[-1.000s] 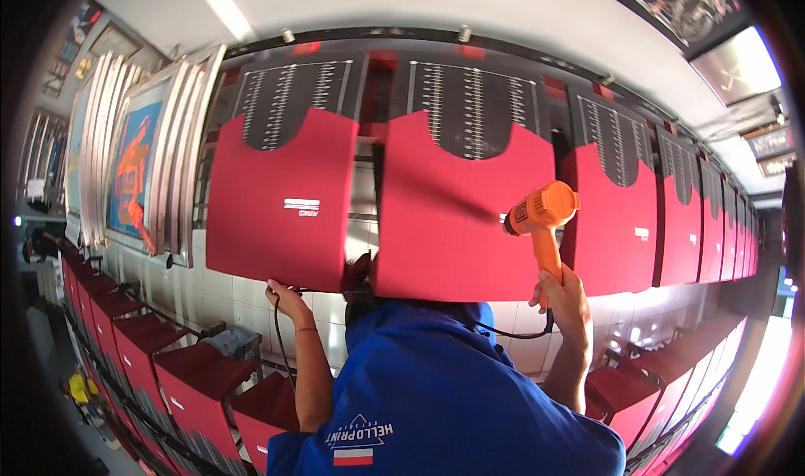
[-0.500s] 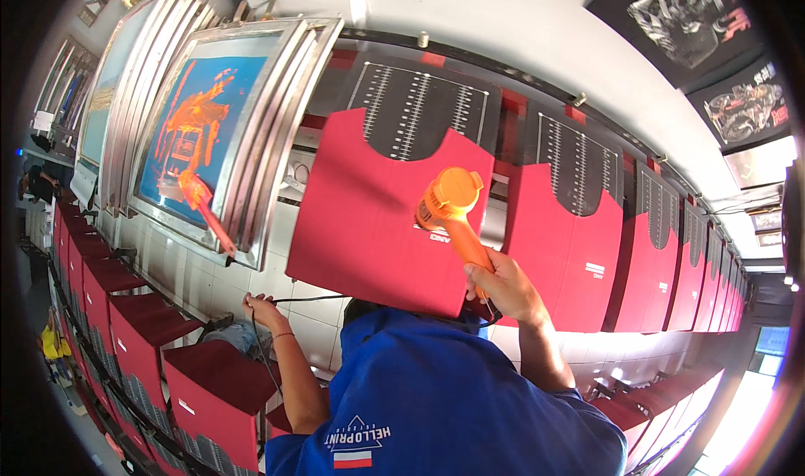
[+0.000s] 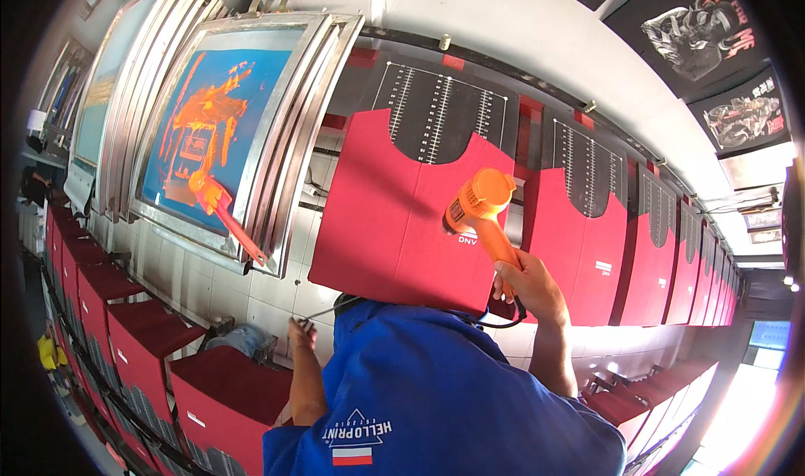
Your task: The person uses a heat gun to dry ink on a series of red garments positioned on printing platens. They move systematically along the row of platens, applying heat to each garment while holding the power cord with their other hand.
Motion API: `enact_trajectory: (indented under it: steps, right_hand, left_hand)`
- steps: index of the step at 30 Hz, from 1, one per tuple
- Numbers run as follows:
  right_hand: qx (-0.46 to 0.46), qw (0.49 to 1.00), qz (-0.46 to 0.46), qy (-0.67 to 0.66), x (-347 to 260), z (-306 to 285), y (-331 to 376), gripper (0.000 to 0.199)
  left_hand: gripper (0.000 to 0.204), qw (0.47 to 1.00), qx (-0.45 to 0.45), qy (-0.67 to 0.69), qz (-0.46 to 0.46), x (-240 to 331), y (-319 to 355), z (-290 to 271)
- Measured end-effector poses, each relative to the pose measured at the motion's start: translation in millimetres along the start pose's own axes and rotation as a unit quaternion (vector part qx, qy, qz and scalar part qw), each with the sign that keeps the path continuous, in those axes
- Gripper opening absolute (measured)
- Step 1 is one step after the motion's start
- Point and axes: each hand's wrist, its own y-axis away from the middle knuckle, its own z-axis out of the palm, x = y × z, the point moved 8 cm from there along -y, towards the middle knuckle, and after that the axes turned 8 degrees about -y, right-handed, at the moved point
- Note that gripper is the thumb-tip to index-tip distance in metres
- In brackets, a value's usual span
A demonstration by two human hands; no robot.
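My right hand [image 3: 532,287] is wrapped round the handle of an orange heat gun [image 3: 485,201]. Its nozzle points at a small white print on a dark red shirt panel [image 3: 394,216], which lies on a black platen [image 3: 440,111] marked with white rulers. I cannot tell whether the nozzle touches the fabric. Low on the left, beside my blue shirt, my left hand [image 3: 303,333] is closed on a dark power cord [image 3: 335,306]. More of the cord loops below the heat gun's handle.
Framed screens [image 3: 285,107] lean at the left; orange ink and a red-handled spatula [image 3: 239,234] lie on the front one. More red panels on platens [image 3: 572,249] run off to the right. Another row of red panels [image 3: 222,392] stands at lower left, by a bucket [image 3: 239,342].
My left hand has come right and down, closer to my body, with the cord. The heat gun stays over the white print, now leaving more of it showing. The whole view has shifted slightly.
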Motion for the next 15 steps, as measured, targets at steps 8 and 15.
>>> enact_trajectory:
  steps: [8, 15]
  right_hand:
    - [0.030, 1.000, -0.004, 0.003, 10.3, 3.6, 2.3, 0.022]
    - [0.027, 0.999, -0.003, -0.017, 8.6, 6.2, 5.3, 0.021]
  left_hand:
    - [0.074, 0.984, -0.115, -0.100, -0.092, -90.1, -40.4, 23.1]
    - [0.072, 0.981, -0.140, -0.128, -0.041, -37.2, -7.5, 76.6]
